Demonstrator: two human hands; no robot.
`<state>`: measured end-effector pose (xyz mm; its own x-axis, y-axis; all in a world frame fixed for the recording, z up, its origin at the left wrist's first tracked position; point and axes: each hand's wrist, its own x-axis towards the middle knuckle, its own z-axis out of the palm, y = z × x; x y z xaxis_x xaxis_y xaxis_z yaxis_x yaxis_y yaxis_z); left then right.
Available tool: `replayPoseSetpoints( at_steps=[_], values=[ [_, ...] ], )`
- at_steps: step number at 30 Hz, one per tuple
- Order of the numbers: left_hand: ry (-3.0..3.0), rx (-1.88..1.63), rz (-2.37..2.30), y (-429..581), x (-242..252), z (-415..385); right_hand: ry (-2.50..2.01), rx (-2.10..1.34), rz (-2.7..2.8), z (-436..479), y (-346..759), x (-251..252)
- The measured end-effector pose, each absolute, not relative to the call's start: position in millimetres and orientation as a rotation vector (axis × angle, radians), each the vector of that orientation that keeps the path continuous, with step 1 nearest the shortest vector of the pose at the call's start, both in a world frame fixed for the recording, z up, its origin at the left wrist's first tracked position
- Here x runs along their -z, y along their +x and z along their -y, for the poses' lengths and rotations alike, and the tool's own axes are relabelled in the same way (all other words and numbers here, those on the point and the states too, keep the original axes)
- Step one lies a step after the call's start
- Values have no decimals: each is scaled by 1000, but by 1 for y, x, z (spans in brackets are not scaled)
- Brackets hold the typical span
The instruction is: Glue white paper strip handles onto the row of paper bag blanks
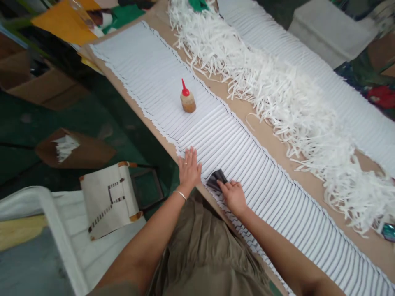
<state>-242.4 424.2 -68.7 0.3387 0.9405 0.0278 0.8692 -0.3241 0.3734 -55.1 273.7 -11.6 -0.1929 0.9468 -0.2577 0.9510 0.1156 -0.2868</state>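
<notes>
My left hand [189,169] lies flat, fingers spread, on the near edge of a long row of overlapping white strips [216,139] with dark edges. Just to its right, my right hand [233,196] grips a black flat scraper-like piece [217,179] and presses it on the strips near the table's front edge. Its exact kind is unclear. Further up the strips stands a small bottle [188,102] with a red pointed nozzle and brownish contents, apart from both hands.
A long heap of shredded white strips [262,78] runs along the brown table [228,92], with a second white row [256,24] beyond it. At left are a cardboard box [46,88], an open brown carton [89,154] and a cream bag [108,201]. A white bin [327,31] stands at the back right.
</notes>
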Motion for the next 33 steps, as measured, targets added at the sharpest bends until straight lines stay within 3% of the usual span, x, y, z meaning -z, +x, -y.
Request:
replayPoseSetpoints(
  at_steps=[4,8,13,19,21,24,29,33],
  values=[
    [2396,-207,-1555,-235,76,-394,1877,676,-2467,-238,-83,1],
    [2412,-214,-1568,-234,84,-396,2374,451,-2145,-188,-50,0],
    [2358,-283,-1530,-240,82,-402,2284,702,-2293,-144,-8,7],
    [2207,-554,-1374,-264,85,-394,2867,-183,-1815,-144,43,8],
    [2164,-669,-1308,-275,85,-401,2833,-101,-1787,-146,51,19],
    [2092,-784,-1261,-292,72,-444,2839,153,-1787,-155,48,30],
    [1961,-904,-1316,-293,24,-583,3347,147,-1544,-207,1,10],
    [1913,-860,-1234,-263,5,-679,3521,526,-1479,-273,-73,-15]
  ],
)
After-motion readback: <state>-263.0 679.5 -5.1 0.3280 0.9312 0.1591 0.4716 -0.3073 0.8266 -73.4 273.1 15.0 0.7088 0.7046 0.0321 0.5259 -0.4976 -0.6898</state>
